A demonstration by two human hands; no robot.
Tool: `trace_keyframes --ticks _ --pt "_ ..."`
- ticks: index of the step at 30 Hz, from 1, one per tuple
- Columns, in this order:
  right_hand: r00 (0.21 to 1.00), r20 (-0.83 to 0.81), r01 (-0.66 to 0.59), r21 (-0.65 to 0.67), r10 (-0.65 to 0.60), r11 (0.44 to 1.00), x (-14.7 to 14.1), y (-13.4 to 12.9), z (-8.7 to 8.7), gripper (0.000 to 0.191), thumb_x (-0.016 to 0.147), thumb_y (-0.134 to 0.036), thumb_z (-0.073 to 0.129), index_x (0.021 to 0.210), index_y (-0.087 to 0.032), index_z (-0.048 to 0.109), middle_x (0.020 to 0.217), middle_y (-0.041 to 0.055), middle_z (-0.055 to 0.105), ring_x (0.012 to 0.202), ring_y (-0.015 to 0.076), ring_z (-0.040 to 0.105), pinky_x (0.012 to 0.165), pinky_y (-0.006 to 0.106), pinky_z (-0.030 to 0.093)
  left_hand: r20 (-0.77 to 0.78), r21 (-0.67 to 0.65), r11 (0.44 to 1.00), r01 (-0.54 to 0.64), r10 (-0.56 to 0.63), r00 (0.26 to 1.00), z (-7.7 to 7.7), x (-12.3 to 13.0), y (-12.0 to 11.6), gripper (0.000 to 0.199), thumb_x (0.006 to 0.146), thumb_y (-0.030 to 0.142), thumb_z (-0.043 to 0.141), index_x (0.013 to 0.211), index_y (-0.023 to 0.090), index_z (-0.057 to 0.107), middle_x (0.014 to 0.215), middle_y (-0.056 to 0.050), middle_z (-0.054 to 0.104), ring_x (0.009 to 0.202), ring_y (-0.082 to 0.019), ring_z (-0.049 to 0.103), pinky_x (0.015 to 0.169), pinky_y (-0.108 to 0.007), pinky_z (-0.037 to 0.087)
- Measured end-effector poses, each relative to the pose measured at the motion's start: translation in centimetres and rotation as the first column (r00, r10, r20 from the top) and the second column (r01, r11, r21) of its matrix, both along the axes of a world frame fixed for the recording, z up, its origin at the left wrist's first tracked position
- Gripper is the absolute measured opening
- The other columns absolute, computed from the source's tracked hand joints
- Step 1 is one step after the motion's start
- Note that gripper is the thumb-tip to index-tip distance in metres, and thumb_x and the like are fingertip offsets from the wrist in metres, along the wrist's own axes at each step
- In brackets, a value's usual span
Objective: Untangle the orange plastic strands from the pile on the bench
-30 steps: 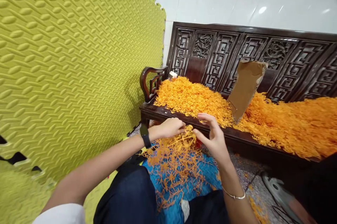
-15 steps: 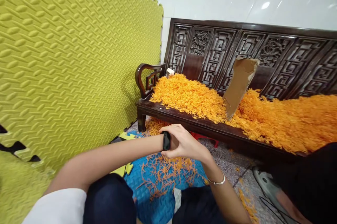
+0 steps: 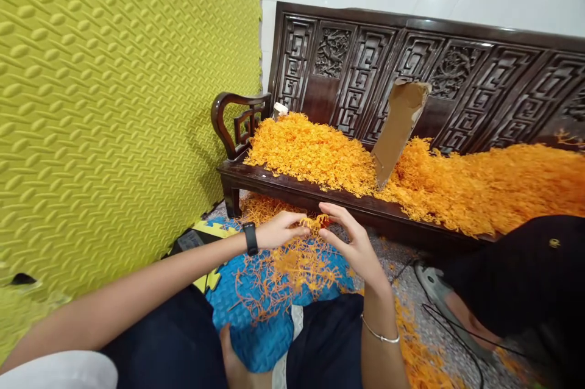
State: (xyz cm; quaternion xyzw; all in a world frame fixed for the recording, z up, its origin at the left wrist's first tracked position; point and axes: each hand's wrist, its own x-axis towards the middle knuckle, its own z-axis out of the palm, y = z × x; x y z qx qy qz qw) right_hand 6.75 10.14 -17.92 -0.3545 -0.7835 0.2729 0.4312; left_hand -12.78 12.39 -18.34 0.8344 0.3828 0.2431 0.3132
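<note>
My left hand (image 3: 284, 229), with a black watch on its wrist, pinches a small orange, spidery branched piece (image 3: 314, 223) between thumb and fingers. Facing it from the other side, my right hand (image 3: 354, 244) has thumb and fingers spread around the far end of the piece; whether they touch it I cannot tell. A thin bangle circles the right wrist. Below both hands, loose orange strands (image 3: 274, 285) lie scattered on a blue foam mat (image 3: 247, 340) between my legs.
A dark carved wooden bench (image 3: 292, 185) bears heaps of orange pieces (image 3: 311, 154), split by an upright cardboard strip (image 3: 397, 127). Yellow foam matting (image 3: 114, 102) rises at left. At right are a person in a black cap (image 3: 525, 273), a grey-green device (image 3: 439, 291) and cables.
My right hand has left the left wrist, where it was around the watch. The left hand now holds an orange piece between the two hands. My view has shifted slightly.
</note>
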Motion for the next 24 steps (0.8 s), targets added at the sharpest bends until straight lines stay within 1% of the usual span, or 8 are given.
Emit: trace_keyframes --ticks 3,6,8,10,12,16,19,24 --pt "0.998 -0.062 -0.004 -0.099 -0.003 0.995 -0.5 0.6 -1.1 0.034 0.081 -0.032 0.054 0.114 -0.022 0.055 0.109 0.0062 0.057 0.096 0.0174 0.055 0.087 0.033 0.044 0.093 -0.066 0.997 0.035 -0.029 0.995 0.0 -0.6 0.1 0.021 0.085 0.031 0.044 0.077 0.013 0.052 0.071 0.001 0.052 0.069 -0.012 0.048 0.066 -0.021 0.04" --pt "0.989 -0.141 0.034 -0.094 -0.047 0.995 -1.4 0.9 -2.0 0.02 0.08 -0.029 0.055 0.095 -0.019 0.063 0.093 0.0057 0.061 0.088 0.0167 0.056 0.08 0.03 0.045 0.192 -0.164 0.984 0.072 -0.04 0.981 -0.3 -1.2 0.1 0.026 0.083 0.036 0.048 0.075 0.012 0.054 0.067 0.002 0.049 0.063 -0.01 0.044 0.061 -0.021 0.037" --pt "0.968 -0.221 0.107 -0.078 -0.122 0.991 -2.1 0.8 -2.7 0.013 0.079 -0.027 0.056 0.083 -0.018 0.065 0.087 0.0056 0.061 0.085 0.0167 0.056 0.077 0.029 0.045 0.214 -0.208 0.975 0.079 -0.034 0.976 -0.5 -1.5 0.1 0.029 0.083 0.038 0.048 0.073 0.012 0.057 0.062 0.003 0.047 0.058 -0.01 0.04 0.055 -0.02 0.034" --pt "0.915 -0.322 0.224 -0.092 -0.242 0.97 -3.0 0.7 -3.6 0.011 0.078 -0.025 0.057 0.079 -0.017 0.064 0.083 0.0051 0.06 0.082 0.0161 0.056 0.072 0.028 0.045 0.204 -0.204 0.976 0.08 -0.038 0.978 -0.5 -1.6 0.0 0.03 0.084 0.037 0.046 0.072 0.012 0.058 0.06 0.004 0.046 0.056 -0.009 0.039 0.054 -0.02 0.031" --pt "0.841 -0.416 0.315 -0.145 -0.346 0.938 -3.7 0.7 -4.7 0.009 0.077 -0.024 0.059 0.078 -0.017 0.064 0.081 0.0046 0.06 0.078 0.0157 0.055 0.068 0.027 0.044 0.202 -0.189 0.978 0.084 -0.045 0.978 -0.6 -1.6 -0.1 0.03 0.086 0.035 0.044 0.07 0.013 0.058 0.06 0.004 0.047 0.058 -0.009 0.04 0.056 -0.02 0.031" --pt "0.746 -0.51 0.349 -0.249 -0.428 0.904 -4.6 1.6 -6.6 0.01 0.073 -0.025 0.062 0.077 -0.016 0.063 0.08 0.0042 0.058 0.075 0.0152 0.054 0.066 0.027 0.044 0.204 -0.207 0.977 0.052 -0.009 0.979 -1.5 -1.6 0.3 0.033 0.087 0.033 0.041 0.064 0.014 0.054 0.059 0.004 0.046 0.059 -0.009 0.041 0.059 -0.02 0.031" --pt "0.679 -0.57 0.371 -0.278 -0.463 0.886 -4.9 2.5 -6.9 0.01 0.071 -0.025 0.064 0.076 -0.015 0.063 0.08 0.0046 0.059 0.075 0.0153 0.054 0.067 0.027 0.044 0.244 -0.259 0.965 0.049 0.017 0.97 -2.1 -1.4 1.1 0.033 0.086 0.034 0.041 0.062 0.014 0.052 0.059 0.004 0.045 0.058 -0.009 0.04 0.058 -0.02 0.03" --pt "0.547 -0.657 0.461 -0.281 -0.519 0.841 -6.2 4.3 -6.1 0.01 0.069 -0.023 0.065 0.075 -0.015 0.063 0.081 0.0059 0.059 0.078 0.017 0.055 0.068 0.029 0.045 0.381 -0.312 0.943 0.118 0.01 0.924 -1.9 -0.5 2.9 0.034 0.086 0.036 0.041 0.061 0.014 0.05 0.06 0.003 0.045 0.06 -0.01 0.041 0.06 -0.021 0.032"
